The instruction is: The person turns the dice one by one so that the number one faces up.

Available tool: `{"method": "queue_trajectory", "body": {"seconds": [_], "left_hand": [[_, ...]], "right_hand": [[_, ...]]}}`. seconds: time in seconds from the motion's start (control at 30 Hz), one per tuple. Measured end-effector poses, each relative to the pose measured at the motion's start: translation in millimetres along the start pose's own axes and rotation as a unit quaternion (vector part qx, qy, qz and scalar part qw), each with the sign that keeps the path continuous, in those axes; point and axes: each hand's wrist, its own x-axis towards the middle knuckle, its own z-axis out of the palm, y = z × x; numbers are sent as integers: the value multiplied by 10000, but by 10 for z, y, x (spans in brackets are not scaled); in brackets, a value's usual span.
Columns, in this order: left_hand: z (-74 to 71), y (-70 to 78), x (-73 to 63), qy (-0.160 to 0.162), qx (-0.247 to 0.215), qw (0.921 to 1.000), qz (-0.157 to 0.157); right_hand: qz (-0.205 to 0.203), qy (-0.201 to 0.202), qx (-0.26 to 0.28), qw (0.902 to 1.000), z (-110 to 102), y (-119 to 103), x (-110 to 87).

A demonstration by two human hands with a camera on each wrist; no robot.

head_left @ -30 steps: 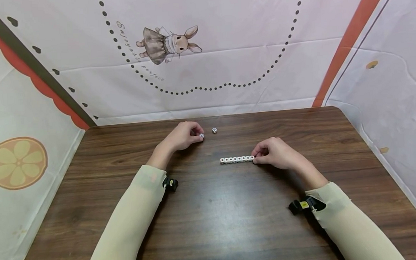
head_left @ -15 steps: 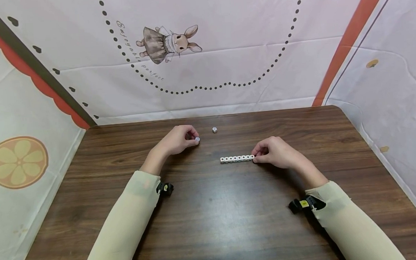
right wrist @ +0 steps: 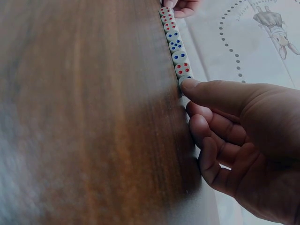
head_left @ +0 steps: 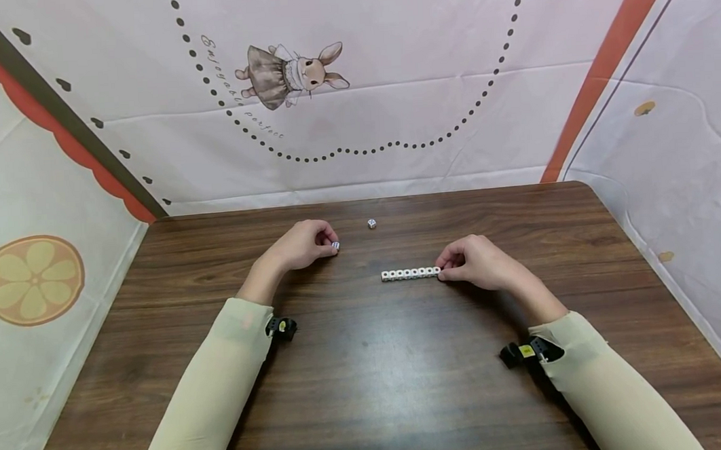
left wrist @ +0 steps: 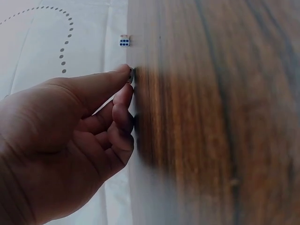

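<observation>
A straight row of several white dice [head_left: 407,274] lies on the brown wood-grain table, their tops each showing one large dark dot. My right hand [head_left: 481,264] pinches the die at the row's right end between thumb and fingers. In the right wrist view the dice [right wrist: 176,45] touch one another and show red or blue dots on their sides. Up and to the left of the row, my left hand [head_left: 300,246] pinches a single die [head_left: 335,245], mostly covered by fingers in the left wrist view. A loose die [head_left: 371,224] sits near the far edge, apart from both hands.
The table [head_left: 381,387] ends at a printed white cloth [head_left: 394,172] behind it, with more cloth at both sides. A black wrist camera [head_left: 282,328] is strapped to the left sleeve and another wrist camera [head_left: 514,355] to the right.
My left hand has drawn left and nearer to me with its die, away from the loose die. The right hand and the row have stayed in place.
</observation>
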Motion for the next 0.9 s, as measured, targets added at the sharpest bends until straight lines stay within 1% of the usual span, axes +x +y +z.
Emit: {"method": "queue_trajectory", "body": {"seconds": [0.27,0.37,0.47,0.7,0.8,0.9], "left_hand": [[-29,36,-23,-31,41,10000,-62],[-23,52,-24,-6,79,9999,-76],[-7,66,-13,5,134,9999,-12],[31,117,26,-103,363,9993,79],[41,128,28,-112,438,9990,54],[42,127,20,-111,405,9991,-2]], "right_hand": [[-61,54,-27,10000,-5,5,9],[-83,74,-45,9999,-6,9,12],[-76,75,-48,9999,-6,14,12],[-23,59,-47,10000,1,17,3],[-32,51,-48,10000,2,13,1],[-45,42,-38,10000,2,5,-1]]}}
